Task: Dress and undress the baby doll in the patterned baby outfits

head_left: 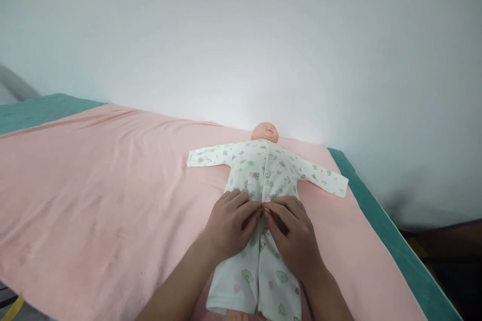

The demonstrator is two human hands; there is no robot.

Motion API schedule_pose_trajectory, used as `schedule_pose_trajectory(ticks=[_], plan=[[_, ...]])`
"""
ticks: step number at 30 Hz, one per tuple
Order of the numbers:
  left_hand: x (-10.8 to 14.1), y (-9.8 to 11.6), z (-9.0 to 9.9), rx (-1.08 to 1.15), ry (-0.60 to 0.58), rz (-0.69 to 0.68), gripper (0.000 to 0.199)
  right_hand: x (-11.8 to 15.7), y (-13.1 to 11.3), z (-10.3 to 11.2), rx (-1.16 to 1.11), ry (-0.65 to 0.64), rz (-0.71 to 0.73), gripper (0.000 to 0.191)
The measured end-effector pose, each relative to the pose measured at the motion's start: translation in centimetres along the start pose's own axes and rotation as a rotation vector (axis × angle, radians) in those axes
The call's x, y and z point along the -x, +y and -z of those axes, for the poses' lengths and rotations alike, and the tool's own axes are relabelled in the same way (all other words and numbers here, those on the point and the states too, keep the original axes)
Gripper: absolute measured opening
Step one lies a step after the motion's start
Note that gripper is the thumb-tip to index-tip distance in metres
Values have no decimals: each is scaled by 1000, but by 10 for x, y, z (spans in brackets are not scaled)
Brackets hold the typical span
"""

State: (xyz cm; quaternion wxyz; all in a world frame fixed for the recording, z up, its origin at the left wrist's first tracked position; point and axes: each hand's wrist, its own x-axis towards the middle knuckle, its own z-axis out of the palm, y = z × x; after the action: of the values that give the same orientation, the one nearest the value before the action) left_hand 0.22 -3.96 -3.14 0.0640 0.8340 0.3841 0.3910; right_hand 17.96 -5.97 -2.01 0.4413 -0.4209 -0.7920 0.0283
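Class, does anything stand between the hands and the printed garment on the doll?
Nothing visible does. The left hand and right hand both pinch at the front opening of the printed garment, below the visible button.

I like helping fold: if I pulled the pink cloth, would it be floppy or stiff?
The pink cloth would likely be floppy, since it lies in soft wrinkles. Pulling it might drag the doll too, because the doll rests on it.

baby outfit (pixel 246 175): printed cloth, matt, soft-lookg, few creases
doll head (pixel 265 131): plastic-lookg, smooth, slt. sheen
pink sheet (pixel 113 185): matt cloth, wrinkled in pts
green cover (pixel 48 110): cloth-lookg, matt, fairly smooth
wall (pixel 188 35): smooth, matt, paint-lookg
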Motion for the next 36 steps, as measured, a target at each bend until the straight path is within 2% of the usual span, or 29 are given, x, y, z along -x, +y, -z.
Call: schedule_pose_trajectory(ticks=[3, 8, 12, 16, 19, 22, 27, 32, 36], plan=[[4, -3, 1, 97, 94, 64, 16, 3, 1, 5, -39, 23, 20, 24], [7, -13, 0, 275, 217, 283, 20, 12, 10, 8, -83, 107, -41, 40], [10, -19, -3, 397, 233, 407, 29, 17, 23, 6, -45, 134, -114, 54], [21, -21, -2, 464, 218, 530, 40, 25, 31, 3, 7, 150, -197, 58], [32, -20, -2, 505, 187, 591, 40, 33, 35, 1, 34, 181, -349, 54], [36, -20, -5, 453, 196, 631, 30, 39, 35, 1, 19, 200, -472, 41], [34, -19, -8, 320, 157, 786, 8, 43, 30, 4, 30, 189, -454, 19], [36, -18, -5, 303, 139, 772, 16, 44, 24, 6, 72, 142, -475, 15], [34, -19, -4, 255, 112, 775, 19, 44, 25, 7, 48, 167, -476, 16]])
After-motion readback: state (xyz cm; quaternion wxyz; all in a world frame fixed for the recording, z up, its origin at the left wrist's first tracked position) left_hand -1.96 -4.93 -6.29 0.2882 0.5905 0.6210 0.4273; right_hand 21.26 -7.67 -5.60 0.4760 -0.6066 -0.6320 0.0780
